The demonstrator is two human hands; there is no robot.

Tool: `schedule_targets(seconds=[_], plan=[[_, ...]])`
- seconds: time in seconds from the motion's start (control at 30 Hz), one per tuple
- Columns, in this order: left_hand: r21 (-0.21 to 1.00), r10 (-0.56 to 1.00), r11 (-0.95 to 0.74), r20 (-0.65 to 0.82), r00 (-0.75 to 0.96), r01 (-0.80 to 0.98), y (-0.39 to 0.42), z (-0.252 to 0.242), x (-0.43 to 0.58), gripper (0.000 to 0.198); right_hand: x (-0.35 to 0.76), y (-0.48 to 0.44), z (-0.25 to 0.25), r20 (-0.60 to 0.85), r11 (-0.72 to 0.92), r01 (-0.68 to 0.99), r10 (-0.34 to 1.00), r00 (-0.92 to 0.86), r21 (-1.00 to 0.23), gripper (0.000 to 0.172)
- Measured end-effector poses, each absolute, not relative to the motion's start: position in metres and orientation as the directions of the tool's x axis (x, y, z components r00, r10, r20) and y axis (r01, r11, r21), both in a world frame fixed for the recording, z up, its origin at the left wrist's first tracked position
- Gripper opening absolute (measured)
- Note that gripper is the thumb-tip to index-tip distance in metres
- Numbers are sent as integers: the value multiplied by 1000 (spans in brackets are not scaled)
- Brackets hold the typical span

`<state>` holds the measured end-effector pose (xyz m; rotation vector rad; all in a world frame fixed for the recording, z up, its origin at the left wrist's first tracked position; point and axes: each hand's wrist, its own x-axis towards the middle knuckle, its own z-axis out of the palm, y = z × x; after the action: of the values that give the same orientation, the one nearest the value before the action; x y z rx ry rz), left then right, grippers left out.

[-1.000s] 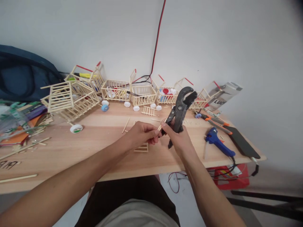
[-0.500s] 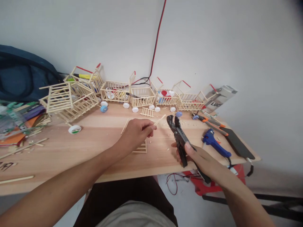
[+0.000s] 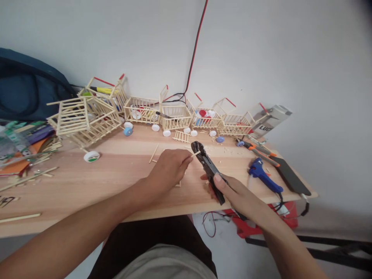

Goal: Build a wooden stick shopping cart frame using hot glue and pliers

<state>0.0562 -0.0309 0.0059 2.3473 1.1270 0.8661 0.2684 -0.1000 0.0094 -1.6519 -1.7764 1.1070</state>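
My left hand pinches a thin wooden stick over the middle of the wooden table. My right hand grips the handles of black cutting pliers. The pliers' jaws sit at the free end of the stick. A small ladder-like stick frame lies on the table, mostly hidden under my left hand.
Several stick-built carts with bottle-cap wheels line the wall, with a bigger stick cage at the left. A blue glue gun, orange-handled pliers and a black strip lie at the right. Loose sticks and packets clutter the left edge.
My right hand lowered the pliers from upright to pointing away, then moved them left until the jaws met the stick. My left hand kept hold of the stick.
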Motion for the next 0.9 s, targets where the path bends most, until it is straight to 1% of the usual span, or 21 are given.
schedule_targets(seconds=[0.1, 0.2, 0.33, 0.63, 0.77, 0.9], plan=[[552, 794, -603, 345, 501, 575, -32, 8, 57, 31, 265, -101, 12, -169, -34, 650, 975, -147, -759, 55], [520, 792, -606, 321, 520, 602, -33, 9, 57, 31, 262, -102, 15, -122, 5, 700, 984, -131, -714, 52], [442, 785, -618, 294, 546, 650, -32, 7, 58, 29, 258, -103, 17, -84, 34, 758, 989, -117, -651, 52], [276, 736, -671, 361, 573, 688, -33, -6, 58, 27, 255, -103, 8, 9, 86, 833, 995, -97, -547, 46], [241, 728, -680, 334, 599, 692, -35, -5, 58, 23, 255, -103, 3, 29, 92, 857, 996, -90, -508, 47], [244, 732, -680, 292, 616, 692, -36, -3, 59, 23, 257, -104, -3, 85, 126, 872, 992, -97, -472, 47]])
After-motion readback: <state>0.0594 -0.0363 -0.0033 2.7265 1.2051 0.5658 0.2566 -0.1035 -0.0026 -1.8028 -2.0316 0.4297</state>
